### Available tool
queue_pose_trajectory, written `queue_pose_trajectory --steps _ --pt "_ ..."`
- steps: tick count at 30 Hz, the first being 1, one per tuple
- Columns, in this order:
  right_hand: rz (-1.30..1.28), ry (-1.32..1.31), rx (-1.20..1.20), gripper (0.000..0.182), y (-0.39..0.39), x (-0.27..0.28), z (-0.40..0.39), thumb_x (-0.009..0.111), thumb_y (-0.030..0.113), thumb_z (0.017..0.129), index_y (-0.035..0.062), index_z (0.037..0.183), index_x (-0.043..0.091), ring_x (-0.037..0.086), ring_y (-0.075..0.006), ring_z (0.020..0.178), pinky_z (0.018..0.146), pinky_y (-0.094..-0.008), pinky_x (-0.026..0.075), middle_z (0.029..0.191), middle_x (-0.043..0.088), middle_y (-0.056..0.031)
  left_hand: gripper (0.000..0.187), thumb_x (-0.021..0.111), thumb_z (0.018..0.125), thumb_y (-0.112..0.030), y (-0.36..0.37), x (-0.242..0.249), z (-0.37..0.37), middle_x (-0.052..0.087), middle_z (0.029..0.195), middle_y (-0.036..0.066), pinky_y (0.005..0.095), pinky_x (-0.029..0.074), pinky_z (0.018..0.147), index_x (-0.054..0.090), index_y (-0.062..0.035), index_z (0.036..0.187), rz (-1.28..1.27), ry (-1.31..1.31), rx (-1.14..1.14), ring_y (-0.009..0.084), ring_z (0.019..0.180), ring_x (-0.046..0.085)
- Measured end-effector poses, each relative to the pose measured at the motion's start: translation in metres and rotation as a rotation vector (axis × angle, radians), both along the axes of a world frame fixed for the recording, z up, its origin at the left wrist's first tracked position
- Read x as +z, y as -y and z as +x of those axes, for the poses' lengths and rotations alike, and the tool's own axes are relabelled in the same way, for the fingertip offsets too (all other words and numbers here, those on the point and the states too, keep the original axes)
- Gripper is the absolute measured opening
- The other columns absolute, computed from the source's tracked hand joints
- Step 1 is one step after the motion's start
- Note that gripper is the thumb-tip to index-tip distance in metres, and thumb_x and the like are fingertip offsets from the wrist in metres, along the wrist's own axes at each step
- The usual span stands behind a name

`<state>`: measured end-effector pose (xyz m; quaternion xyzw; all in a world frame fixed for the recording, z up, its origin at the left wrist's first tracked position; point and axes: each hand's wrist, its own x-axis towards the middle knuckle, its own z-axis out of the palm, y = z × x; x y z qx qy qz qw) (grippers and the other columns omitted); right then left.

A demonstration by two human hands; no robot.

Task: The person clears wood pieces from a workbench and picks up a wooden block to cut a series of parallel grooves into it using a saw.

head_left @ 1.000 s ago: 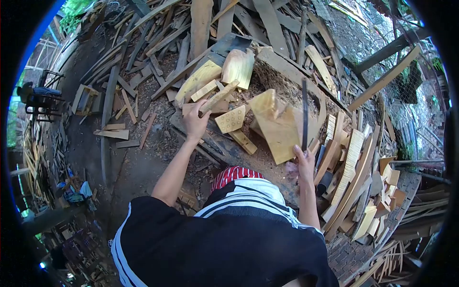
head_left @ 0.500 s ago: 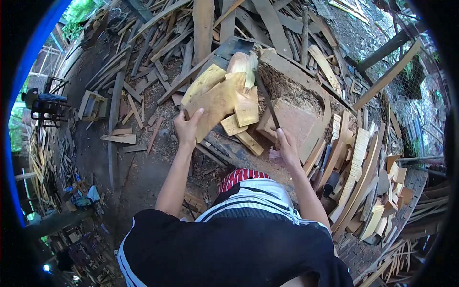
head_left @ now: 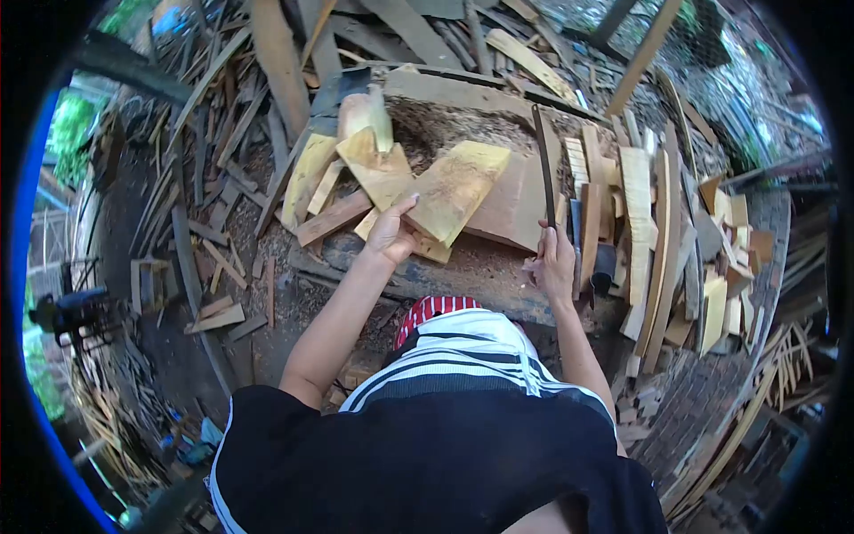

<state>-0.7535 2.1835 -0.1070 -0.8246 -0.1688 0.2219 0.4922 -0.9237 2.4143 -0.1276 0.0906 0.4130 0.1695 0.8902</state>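
A flat, yellowish-brown piece of wood (head_left: 464, 189) is gripped at its lower left edge by my left hand (head_left: 392, 235), thumb on top. It is tilted above a large, pinkish-brown wood block (head_left: 509, 203). My right hand (head_left: 556, 260) is closed round the lower end of a long, dark machete (head_left: 543, 160), whose blade points away from me, right of the block. The handle is hidden in my fist. Left of the held piece lie other cut pieces: a yellow slab (head_left: 307, 178), a notched piece (head_left: 372, 165) and a reddish-brown strip (head_left: 334, 219).
Curved boards (head_left: 637, 222) stand in a row to the right, beside a dark cylinder (head_left: 603, 265). Scrap planks (head_left: 277, 53) are heaped at the far side. A long beam (head_left: 189, 258) lies on the ground at left, with offcuts (head_left: 215, 319) nearby.
My view has turned. The held piece has moved away from the pile to the right and turned over or rotated. The machete has swung from leaning left over the pieces to nearly straight ahead.
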Motion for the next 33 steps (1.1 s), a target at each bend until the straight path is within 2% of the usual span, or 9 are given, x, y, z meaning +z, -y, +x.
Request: queue_pose_trajectory --steps 10,15,16,18,20,22,24,28,33 --pt "0.032 -0.083 -0.037 0.034 0.033 -0.035 -0.005 0.041 0.024 0.101 0.0004 0.112 0.062 0.045 -0.0120 0.059 0.056 -0.0304 0.038 0.063 0.046 -0.0040 0.042 0.061 0.088 -0.005 -0.007 0.006 -0.009 0.058 0.120 0.008 0.0376 0.050 0.096 0.048 -0.0052 0.127 0.242 0.009 0.043 0.0219 0.111 0.058" --pt "-0.050 0.013 0.016 0.034 0.034 -0.040 -0.004 0.041 0.026 0.100 0.0017 0.111 0.062 0.048 -0.0160 0.059 0.058 -0.0332 0.040 0.064 0.049 -0.0068 0.039 0.062 0.087 -0.003 -0.029 0.025 -0.041 0.061 0.120 0.011 0.0355 0.050 0.089 0.054 -0.0026 0.125 1.252 -0.516 0.282 0.0230 0.106 0.061" --pt "-0.061 0.000 0.027 0.034 0.032 -0.038 -0.003 0.042 0.027 0.101 0.0018 0.111 0.062 0.048 -0.0159 0.059 0.058 -0.0332 0.040 0.064 0.049 -0.0068 0.039 0.062 0.087 -0.003 -0.034 0.029 -0.050 0.061 0.120 0.011 0.0355 0.050 0.089 0.054 -0.0026 0.125 1.252 -0.524 0.287 0.0230 0.106 0.061" --pt "-0.071 -0.002 0.038 0.034 0.028 -0.035 -0.002 0.042 0.027 0.101 0.0018 0.111 0.062 0.047 -0.0151 0.059 0.057 -0.0327 0.039 0.063 0.048 -0.0060 0.044 0.065 0.084 -0.005 -0.040 0.034 -0.071 0.059 0.126 0.012 0.0310 0.047 0.092 0.057 -0.0097 0.127 1.656 -1.015 0.058 0.0297 0.112 0.058" --pt "-0.077 -0.003 0.056 0.034 0.023 -0.032 -0.001 0.042 0.027 0.101 0.0019 0.111 0.062 0.047 -0.0143 0.059 0.057 -0.0323 0.039 0.063 0.047 -0.0052 0.048 0.065 0.079 -0.002 -0.043 0.003 -0.094 0.059 0.125 0.012 0.0345 0.044 0.096 0.058 -0.0119 0.125 1.699 -1.138 0.047 0.0310 0.113 0.057" --pt "-0.068 -0.023 0.062 0.034 0.015 -0.027 -0.002 0.042 0.028 0.101 0.0022 0.111 0.062 0.043 -0.0112 0.057 0.054 -0.0299 0.036 0.061 0.044 -0.0021 0.051 0.063 0.077 0.000 -0.049 -0.037 -0.126 0.059 0.127 0.011 0.0402 0.042 0.099 0.058 -0.0121 0.126 2.009 -1.313 -0.360 0.0298 0.118 0.053" --pt "-0.040 -0.021 0.089 0.033 0.008 -0.024 -0.004 0.043 0.028 0.101 0.0032 0.111 0.063 0.037 -0.0077 0.054 0.050 -0.0267 0.031 0.059 0.039 0.0023 0.054 0.060 0.076 0.000 -0.031 -0.042 -0.134 0.054 0.132 0.010 0.0422 0.038 0.104 0.055 -0.0112 0.128 1.821 -1.422 -0.654 0.0277 0.124 0.048" --pt "-0.075 -0.020 0.146 0.034 -0.003 -0.012 -0.005 0.043 0.028 0.101 0.0027 0.111 0.063 0.036 -0.0069 0.054 0.050 -0.0258 0.029 0.060 0.037 0.0032 0.055 0.061 0.078 -0.002 -0.010 -0.102 -0.166 0.041 0.144 0.011 0.0424 0.033 0.109 0.050 -0.0066 0.131 1.974 -1.291 -0.897 0.0286 0.134 0.037" --pt "-0.031 -0.095 0.153 0.035 -0.004 -0.019 -0.007 0.043 0.029 0.101 0.0015 0.112 0.062 0.034 -0.0054 0.055 0.049 -0.0241 0.028 0.061 0.037 0.0048 0.048 0.057 0.085 -0.012 0.013 -0.102 -0.155 0.040 0.143 0.014 0.0456 0.031 0.108 0.049 -0.0082 0.132 1.768 -1.364 -0.661 0.0294 0.133 0.036"
